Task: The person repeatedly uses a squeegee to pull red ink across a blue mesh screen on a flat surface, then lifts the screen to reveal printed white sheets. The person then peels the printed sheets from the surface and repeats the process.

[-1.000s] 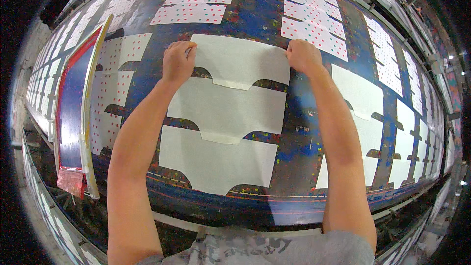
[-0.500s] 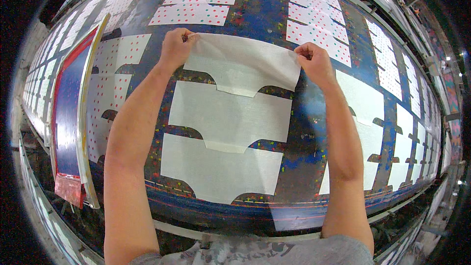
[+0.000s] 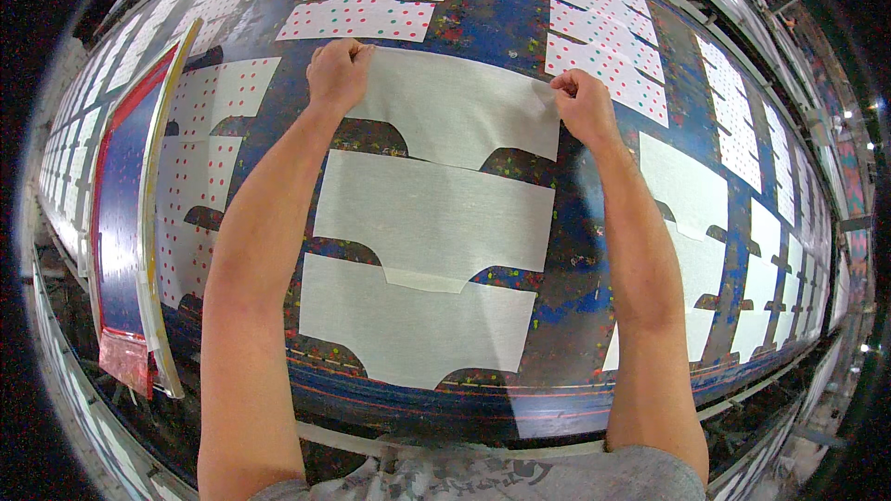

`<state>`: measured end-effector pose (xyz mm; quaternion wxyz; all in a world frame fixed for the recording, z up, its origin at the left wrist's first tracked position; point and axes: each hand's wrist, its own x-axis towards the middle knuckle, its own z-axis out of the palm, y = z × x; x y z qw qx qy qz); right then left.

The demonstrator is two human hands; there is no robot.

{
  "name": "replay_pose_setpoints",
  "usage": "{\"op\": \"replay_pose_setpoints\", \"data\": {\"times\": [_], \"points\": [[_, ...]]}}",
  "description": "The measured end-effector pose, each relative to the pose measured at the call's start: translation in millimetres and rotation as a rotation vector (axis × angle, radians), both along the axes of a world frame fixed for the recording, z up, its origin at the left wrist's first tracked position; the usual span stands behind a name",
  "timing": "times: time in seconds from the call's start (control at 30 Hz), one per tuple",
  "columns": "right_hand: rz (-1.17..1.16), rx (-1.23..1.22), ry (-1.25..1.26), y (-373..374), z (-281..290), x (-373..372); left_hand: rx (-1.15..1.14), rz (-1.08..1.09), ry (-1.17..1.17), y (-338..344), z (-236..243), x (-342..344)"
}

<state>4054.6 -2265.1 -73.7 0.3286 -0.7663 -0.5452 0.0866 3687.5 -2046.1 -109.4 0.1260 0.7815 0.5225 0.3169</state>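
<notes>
Both my arms reach forward over a long, paint-stained table. My left hand (image 3: 338, 76) pinches the far left corner of a plain white fabric piece (image 3: 455, 102). At its far right corner my right hand (image 3: 583, 102) is closed on the same edge. The piece lies almost flat, its far edge pulled straight between my hands, with curved cutouts on its near side. Just nearer lies a second white fabric piece (image 3: 432, 213), its narrow tab meeting a third white fabric piece (image 3: 418, 320) closest to me.
A screen-printing frame (image 3: 130, 213) with a red border stands at the left, over dotted fabric pieces (image 3: 200, 167). More pieces with red and green dots (image 3: 371, 17) lie beyond my hands. Plain white pieces (image 3: 687, 186) run along the right side of the table (image 3: 585, 250).
The far white piece has come down from a raised, sagging shape to lie nearly flat. Both my hands have moved slightly farther away, still gripping its corners.
</notes>
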Motion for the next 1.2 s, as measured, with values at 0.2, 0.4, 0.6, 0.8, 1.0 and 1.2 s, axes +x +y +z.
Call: {"op": "replay_pose_setpoints", "data": {"times": [0.2,0.4,0.6,0.8,1.0,1.2], "points": [[-0.064,-0.053,-0.059,4,1,-1,-0.026,0.013,0.092,-8,11,5],[-0.138,-0.001,-0.134,-2,-1,-8,0.322,-0.287,0.397,-75,3,30],[0.052,-0.137,-0.208,-67,29,-46,0.195,-0.71,0.502,-165,15,74],[0.291,-0.263,-0.303,-125,37,-92,0.149,-0.926,0.274,-179,20,66],[0.44,-0.404,-0.279,-135,48,-106,0.129,-0.809,0.155,-180,25,-41],[0.498,-0.205,0.349,-170,62,-105,0.075,-0.616,0.149,-175,35,-109]]}}
